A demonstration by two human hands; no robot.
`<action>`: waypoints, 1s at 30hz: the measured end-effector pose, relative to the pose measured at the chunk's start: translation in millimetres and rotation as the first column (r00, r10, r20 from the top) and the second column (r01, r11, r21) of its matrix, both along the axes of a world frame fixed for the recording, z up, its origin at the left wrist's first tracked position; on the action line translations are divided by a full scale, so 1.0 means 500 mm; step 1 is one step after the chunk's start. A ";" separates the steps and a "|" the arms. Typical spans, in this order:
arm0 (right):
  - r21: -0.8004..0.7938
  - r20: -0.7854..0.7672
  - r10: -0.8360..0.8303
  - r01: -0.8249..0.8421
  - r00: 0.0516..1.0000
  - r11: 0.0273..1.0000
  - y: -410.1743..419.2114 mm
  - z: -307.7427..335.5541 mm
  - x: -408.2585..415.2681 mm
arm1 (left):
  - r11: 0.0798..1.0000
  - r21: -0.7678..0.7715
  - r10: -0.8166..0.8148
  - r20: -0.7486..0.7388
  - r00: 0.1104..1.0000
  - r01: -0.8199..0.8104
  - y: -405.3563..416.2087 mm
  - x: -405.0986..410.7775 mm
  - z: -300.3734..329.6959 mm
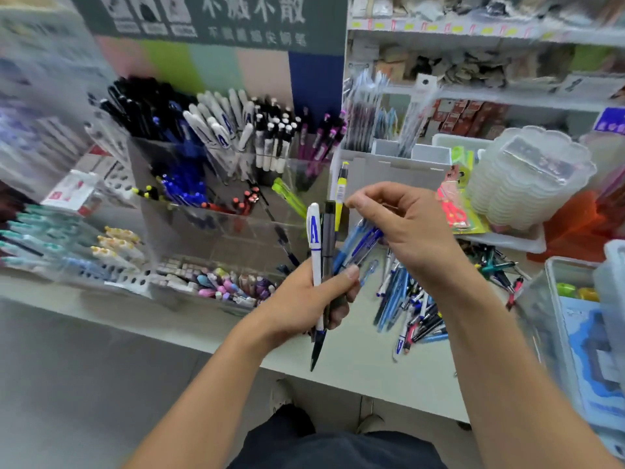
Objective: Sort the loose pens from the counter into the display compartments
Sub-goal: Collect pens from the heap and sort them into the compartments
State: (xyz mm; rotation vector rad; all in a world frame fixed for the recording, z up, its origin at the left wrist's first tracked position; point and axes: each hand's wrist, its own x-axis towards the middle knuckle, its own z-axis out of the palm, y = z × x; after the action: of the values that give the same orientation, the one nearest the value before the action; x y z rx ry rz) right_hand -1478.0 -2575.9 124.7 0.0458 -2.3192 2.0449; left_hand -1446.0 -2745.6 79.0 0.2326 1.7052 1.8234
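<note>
Centrally, left hand (306, 299) is curled tight around a bundle of pens (321, 265), thumb pressed across the front. Bundle stands near upright: a white pen with blue letter A (314, 238), a grey pen (328, 238) beside it, a yellow-topped pen (341, 194) behind, and blue pens (358, 243) fanning toward 2 o'clock. A dark tip pokes out below the fist at 6 o'clock. Left forearm comes up from 7 o'clock.

Right hand (402, 231) sits at 2 o'clock of the left hand, fingers bent inward, fingertips (355, 201) at the upper ends of the fanned blue pens; whether it pinches one or only touches cannot be told, motion blur. Back of hand faces the camera, right forearm enters from 5 o'clock.

Loose pen pile (416, 306) lies on the counter (355, 360) under the right wrist, mostly blue, white and black barrels, more scattered pens (497, 265) toward 3 o'clock. Clear display compartments (216, 184) stand at 10 o'clock of the hands, holding black, blue, white and pink-capped pens upright or tilted. A stack of clear plastic containers (527, 184) sits at 2 o'clock.
</note>
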 end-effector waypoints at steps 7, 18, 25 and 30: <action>0.036 -0.045 0.031 -0.029 0.999 0.999 -0.133 0.038 -0.033 | 0.967 0.011 0.253 -0.140 0.957 -0.254 -0.127 -0.015 0.026; 0.082 -0.178 0.102 -0.089 0.979 0.993 -0.279 0.068 -0.059 | 0.686 0.131 0.716 0.056 0.696 -0.716 -0.240 -0.044 -0.001; 0.010 -0.362 -0.006 0.011 0.932 1.000 -0.292 0.099 -0.055 | 0.580 0.212 0.756 0.219 0.617 -0.786 -0.289 -0.077 0.010; -0.140 -0.215 -0.084 0.055 0.973 0.989 -0.243 0.106 -0.092 | 0.645 0.223 0.728 0.109 0.677 -0.731 -0.310 -0.086 0.004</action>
State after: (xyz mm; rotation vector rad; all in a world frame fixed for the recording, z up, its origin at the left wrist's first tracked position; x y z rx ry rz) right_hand -1524.0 -2697.5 177.7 0.1738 -2.0221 2.0399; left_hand -1489.2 -2900.4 81.2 -0.4541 1.6796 2.6225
